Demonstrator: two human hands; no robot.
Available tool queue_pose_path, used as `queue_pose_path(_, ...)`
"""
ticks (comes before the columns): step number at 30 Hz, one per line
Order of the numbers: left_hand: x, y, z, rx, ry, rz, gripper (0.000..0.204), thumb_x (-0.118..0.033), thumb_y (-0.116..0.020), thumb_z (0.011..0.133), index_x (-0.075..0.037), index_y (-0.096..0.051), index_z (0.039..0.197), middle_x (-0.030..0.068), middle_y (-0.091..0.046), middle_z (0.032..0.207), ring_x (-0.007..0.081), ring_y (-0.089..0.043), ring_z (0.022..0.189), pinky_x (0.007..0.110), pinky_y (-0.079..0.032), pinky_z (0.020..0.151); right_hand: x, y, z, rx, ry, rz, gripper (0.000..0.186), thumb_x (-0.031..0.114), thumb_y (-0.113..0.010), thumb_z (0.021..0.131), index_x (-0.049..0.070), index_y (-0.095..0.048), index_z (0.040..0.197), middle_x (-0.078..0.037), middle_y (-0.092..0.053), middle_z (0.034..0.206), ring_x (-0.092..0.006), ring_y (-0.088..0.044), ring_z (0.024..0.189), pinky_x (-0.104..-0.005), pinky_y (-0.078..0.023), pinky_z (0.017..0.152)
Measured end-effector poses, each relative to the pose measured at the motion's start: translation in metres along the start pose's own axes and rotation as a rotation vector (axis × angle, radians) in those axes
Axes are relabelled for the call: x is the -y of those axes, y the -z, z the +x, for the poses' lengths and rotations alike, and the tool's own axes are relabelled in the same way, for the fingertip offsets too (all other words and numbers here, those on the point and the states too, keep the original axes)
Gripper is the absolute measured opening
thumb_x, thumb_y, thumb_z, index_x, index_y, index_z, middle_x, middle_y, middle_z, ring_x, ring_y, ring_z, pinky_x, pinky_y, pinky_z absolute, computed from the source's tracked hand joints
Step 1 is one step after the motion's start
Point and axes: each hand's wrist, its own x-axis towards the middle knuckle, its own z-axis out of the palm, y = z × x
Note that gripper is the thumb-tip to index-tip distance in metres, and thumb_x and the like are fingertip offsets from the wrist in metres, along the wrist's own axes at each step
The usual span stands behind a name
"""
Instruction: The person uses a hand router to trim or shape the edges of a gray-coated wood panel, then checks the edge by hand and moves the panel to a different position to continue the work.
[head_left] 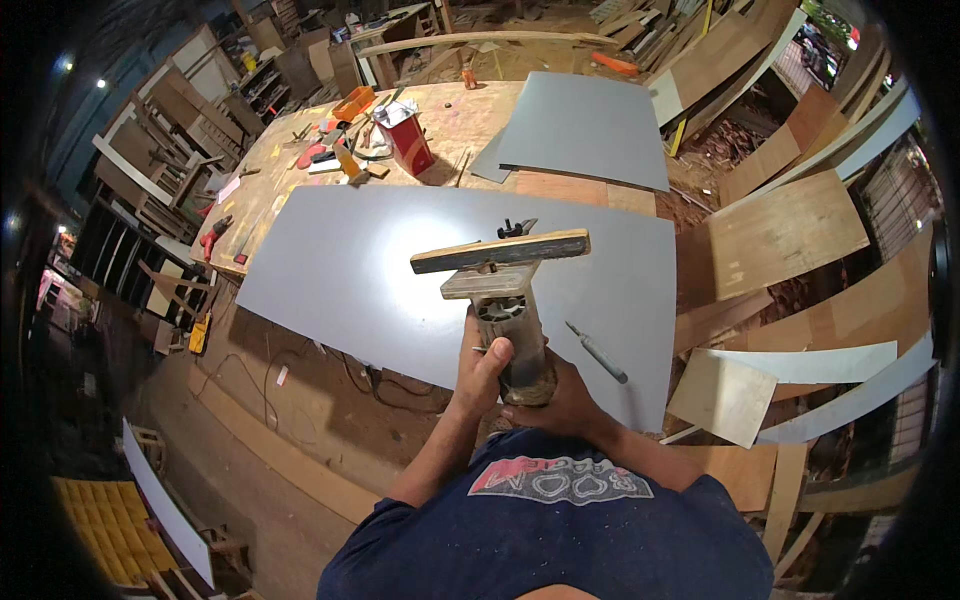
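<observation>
My left hand [480, 362] is wrapped round the body of a worn grey trim router [522, 350], its thumb lying across the front. From the other side my right hand [567, 395] grips the lower end of the same router. Bolted to the router's base is a long wooden fence [500, 252] with a dark face and a black knob behind it. The tool is held up in front of my chest, over a large grey panel [340, 270]. A slim pointed tool with a grey handle [600, 355] lies on the panel, right of my hands.
A red can [404, 142], an orange tray [353, 103] and a yellow bottle [347, 161] stand on the wooden workbench [460, 100] beyond. Another grey panel [590, 125] lies at the far right. A red power tool [213, 236] rests at the bench's left edge. Cables trail below.
</observation>
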Motion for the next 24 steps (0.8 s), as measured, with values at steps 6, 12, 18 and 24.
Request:
queue_pose_path(6,-0.009,-0.004,-0.003,0.036,0.031,-0.054,0.095,-0.057,-0.074,0.098,0.000,-0.028,0.158,0.0201,-0.062,0.127,0.0285,-0.069,0.114,0.045,-0.060,0.098,-0.002,0.002,-0.001,0.065,-0.011,0.149,0.082,0.025,-0.098,0.077,-0.001,-0.056,0.143,-0.011,-0.070,0.129,-0.0211,-0.068,0.121,-0.0386,-0.054,0.108)
queue_pose_path(12,-0.008,-0.005,-0.004,0.028,0.050,-0.077,0.093,-0.057,-0.075,0.098,-0.001,-0.030,0.156,0.0206,-0.062,0.126,0.0280,-0.070,0.111,0.044,-0.061,0.096,-0.001,0.006,0.001,0.134,-0.009,0.157,0.093,0.026,-0.098,0.079,-0.002,-0.048,0.152,-0.015,-0.063,0.140,-0.0252,-0.063,0.130,-0.0406,-0.050,0.114)
queue_pose_path(18,-0.003,-0.004,-0.004,0.028,0.033,-0.036,0.099,-0.063,-0.075,0.096,-0.003,-0.025,0.158,0.0236,-0.064,0.125,0.0339,-0.073,0.111,0.049,-0.064,0.095,0.006,0.008,0.001,0.113,0.006,0.175,0.087,0.025,-0.100,0.077,-0.001,-0.053,0.146,-0.011,-0.067,0.133,-0.0218,-0.066,0.124,-0.0387,-0.052,0.110)
queue_pose_path(24,-0.001,0.014,-0.009,0.081,0.142,-0.304,0.090,-0.073,-0.059,0.099,0.004,-0.049,0.144,0.0224,-0.069,0.116,0.0289,-0.074,0.102,0.046,-0.063,0.089,-0.012,0.013,-0.002,0.197,0.020,-0.211,0.102,0.037,-0.099,0.081,-0.003,-0.043,0.156,-0.017,-0.066,0.139,-0.0276,-0.064,0.131,-0.0414,-0.049,0.116)
